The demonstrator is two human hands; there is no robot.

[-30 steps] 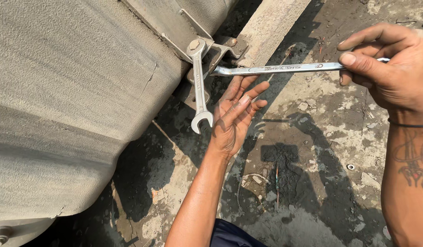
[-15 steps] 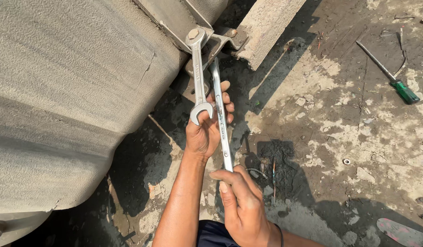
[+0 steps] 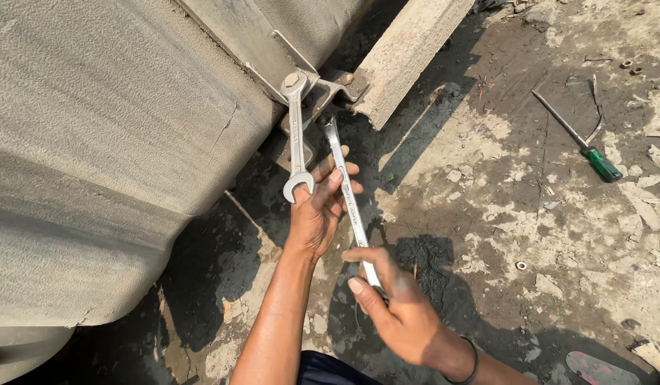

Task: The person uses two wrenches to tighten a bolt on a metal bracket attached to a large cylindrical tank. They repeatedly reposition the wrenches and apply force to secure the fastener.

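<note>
Right hand [image 3: 408, 317] pinching second spanner [image 3: 348, 192], now tilting further; left hand [image 3: 317, 207] steadying first spanner [image 3: 295, 135] on bolt [image 3: 292, 80].

A bright silver finish is seen on the flat open-ended steel spanner [image 3: 295, 135] and on the second long steel spanner [image 3: 350, 199]. The large rough curved tank wall [image 3: 109, 157] is coloured a uniform dull grey-beige, with a fine grainy texture. The slim screwdriver [image 3: 579, 139] is marked by a green handle and a dark grey shaft. The concrete ground [image 3: 501, 207] is mottled in pale grey, with black oily patches. A black band [image 3: 474, 360] is worn on the right wrist.
</note>
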